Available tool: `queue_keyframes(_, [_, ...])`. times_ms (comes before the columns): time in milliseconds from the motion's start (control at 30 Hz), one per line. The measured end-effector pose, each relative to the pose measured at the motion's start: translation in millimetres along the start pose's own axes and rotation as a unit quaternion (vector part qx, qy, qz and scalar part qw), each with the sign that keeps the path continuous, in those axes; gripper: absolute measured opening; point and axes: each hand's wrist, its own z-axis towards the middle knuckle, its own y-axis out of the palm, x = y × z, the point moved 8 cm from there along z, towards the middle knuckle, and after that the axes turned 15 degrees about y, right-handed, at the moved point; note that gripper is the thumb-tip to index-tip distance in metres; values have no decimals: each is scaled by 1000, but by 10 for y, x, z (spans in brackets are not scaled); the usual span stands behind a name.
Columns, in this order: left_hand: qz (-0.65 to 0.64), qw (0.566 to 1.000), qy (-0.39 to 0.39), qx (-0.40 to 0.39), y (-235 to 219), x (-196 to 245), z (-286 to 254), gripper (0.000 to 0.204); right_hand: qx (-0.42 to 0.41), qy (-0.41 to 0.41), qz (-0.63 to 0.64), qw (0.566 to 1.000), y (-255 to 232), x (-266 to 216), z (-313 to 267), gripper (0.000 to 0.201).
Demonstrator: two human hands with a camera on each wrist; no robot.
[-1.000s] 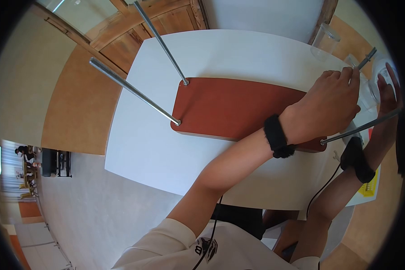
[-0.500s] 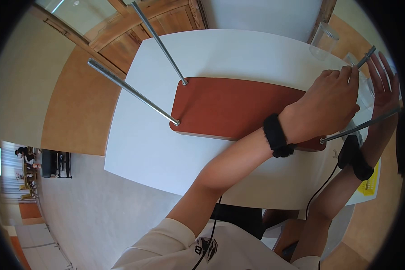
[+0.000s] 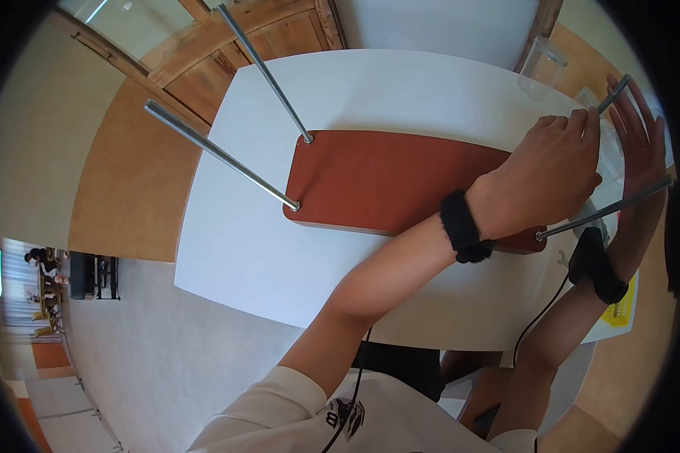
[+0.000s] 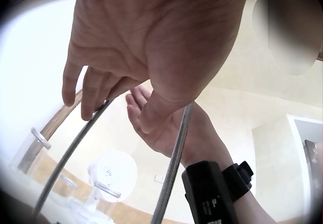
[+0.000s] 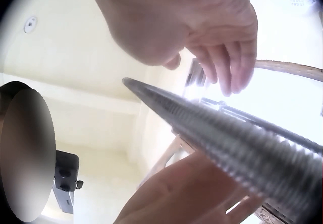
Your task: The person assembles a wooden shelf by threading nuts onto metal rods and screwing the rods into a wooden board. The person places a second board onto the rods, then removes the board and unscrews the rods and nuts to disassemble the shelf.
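A reddish-brown board (image 3: 400, 177) lies on the white table, with threaded metal rods standing up from its corners. Over its right end, my left hand (image 3: 540, 166) holds the far right threaded rod (image 3: 616, 92) between its fingers; the hand hides the rod's lower part. My right hand (image 3: 638, 147) is beside that rod, fingers straight and pointing up, fingertips close to its upper end. In the right wrist view a small nut (image 5: 222, 104) shows on the far rod. The near right rod (image 3: 604, 210) passes in front of my right wrist.
Two more rods rise from the board's left end, the nearer one (image 3: 219, 155) leaning out over the table edge. At the back right is a clear jar (image 3: 540, 72). A small wrench (image 3: 563, 258) and a yellow basket (image 3: 619, 308) are at the near right. A black cable (image 3: 533, 325) hangs from my right wrist.
My right hand has left the white bottle at the right edge; its fingers have straightened and swung left to the far right rod's upper end. My left hand stays in place.
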Motion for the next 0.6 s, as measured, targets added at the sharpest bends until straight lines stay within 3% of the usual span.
queue_keyframes(33, [6,1000,6,7,-6,11,-2,70,0,0,0,1000,16,-12,-8,53])
queue_keyframes(100, [12,1000,12,15,-18,11,1,70,111,-4,7,994,-135,-56,-29,52])
queue_keyframes(200, [15,1000,10,12,-4,2,-12,70,136,54,-34,989,-532,130,71,52])
queue_keyframes(333, [15,1000,15,18,-14,20,-4,69,144,-6,6,990,-354,20,-7,53])
queue_keyframes(400, [8,1000,8,11,-13,6,-4,69,8,-45,14,999,-107,-36,-10,52])
queue_keyframes(433, [5,1000,8,11,-17,6,-2,68,8,-45,14,999,-80,-69,-21,52])
queue_keyframes(500, [3,1000,8,13,-13,-1,1,67,103,36,-11,994,-108,-66,-39,55])
queue_keyframes(600, [-18,1000,-15,15,13,-60,-9,64,111,-32,-54,992,-438,26,28,58])
